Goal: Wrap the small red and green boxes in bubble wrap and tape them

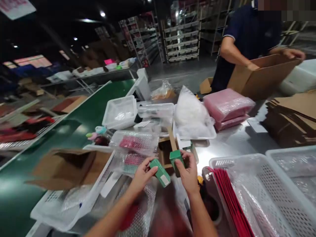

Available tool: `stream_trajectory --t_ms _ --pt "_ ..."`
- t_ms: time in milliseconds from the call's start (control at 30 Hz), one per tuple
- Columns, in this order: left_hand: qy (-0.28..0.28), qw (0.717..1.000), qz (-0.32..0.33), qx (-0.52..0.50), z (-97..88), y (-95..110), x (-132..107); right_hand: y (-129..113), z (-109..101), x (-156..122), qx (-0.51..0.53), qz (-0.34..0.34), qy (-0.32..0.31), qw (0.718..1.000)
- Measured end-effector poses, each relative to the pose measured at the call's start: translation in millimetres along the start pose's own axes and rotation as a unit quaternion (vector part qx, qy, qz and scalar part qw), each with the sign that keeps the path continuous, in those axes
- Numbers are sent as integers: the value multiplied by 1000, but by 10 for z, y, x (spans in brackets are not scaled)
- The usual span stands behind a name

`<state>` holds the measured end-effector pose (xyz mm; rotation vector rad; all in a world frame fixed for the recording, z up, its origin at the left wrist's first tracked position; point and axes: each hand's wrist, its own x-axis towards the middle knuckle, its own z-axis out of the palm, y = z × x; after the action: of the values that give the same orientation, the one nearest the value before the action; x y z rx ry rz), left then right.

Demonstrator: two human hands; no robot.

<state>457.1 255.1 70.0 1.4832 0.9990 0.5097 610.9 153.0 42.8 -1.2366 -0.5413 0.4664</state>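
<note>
My left hand [143,174] grips a small green box [160,172] with a white label, tilted down to the right. My right hand [189,171] holds a second small green box [176,159] upright, close beside the first. Both hands hover over bubble wrap [145,210] on the steel table, just in front of a small open brown carton [165,153]. Bubble-wrapped pink items [134,143] lie to the left of the hands.
A white basket [269,194] with red folded sheets [229,200] stands at the right. An open cardboard box [66,168] lies on a white tray at the left, beside a green conveyor [74,128]. Pink bags [228,105] and flat cartons [293,118] lie farther back. A co-worker [249,39] handles a cardboard box [264,75].
</note>
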Motion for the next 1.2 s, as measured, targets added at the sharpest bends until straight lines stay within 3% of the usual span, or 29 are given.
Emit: stream_trajectory --t_ms 67,133,233,367,467,600,700,800,900,967,1033,1200 --pt "-11 998 -17 -54 -143 8 -261 -78 224 -221 -70 26 -95 993" --pt "-3 995 -17 -99 -294 -80 -495 -79 441 -493 -135 42 -148 979" --pt "20 985 -33 -169 -556 -327 -830 2 686 -931 -170 74 -214 959" --pt "57 958 -123 -252 -919 -706 -1265 149 867 -1448 -165 161 -344 910" --pt "75 944 -165 -275 -1110 -971 -1551 275 966 -1758 -248 162 -368 881" --pt "129 934 -195 -271 -1214 -1287 -1831 446 1092 -2063 -345 118 -408 837" --pt "157 919 -216 -292 -1239 -1471 -1952 526 1175 -2232 -405 45 -452 793" --pt "177 902 -226 -323 -1263 -1620 -2010 558 1247 -2384 -489 -31 -478 729" --pt "184 892 -230 -344 -1288 -1752 -2026 586 1306 -2494 -562 -63 -481 670" --pt "190 885 -238 -351 -1308 -1821 -2011 629 1338 -2510 -581 -64 -486 649" --pt "204 884 -234 -349 -1338 -1872 -1970 701 1375 -2465 -576 -67 -492 649" --pt "236 873 -182 -387 -1475 -2079 -1783 1022 1578 -2221 -550 -109 -453 693"
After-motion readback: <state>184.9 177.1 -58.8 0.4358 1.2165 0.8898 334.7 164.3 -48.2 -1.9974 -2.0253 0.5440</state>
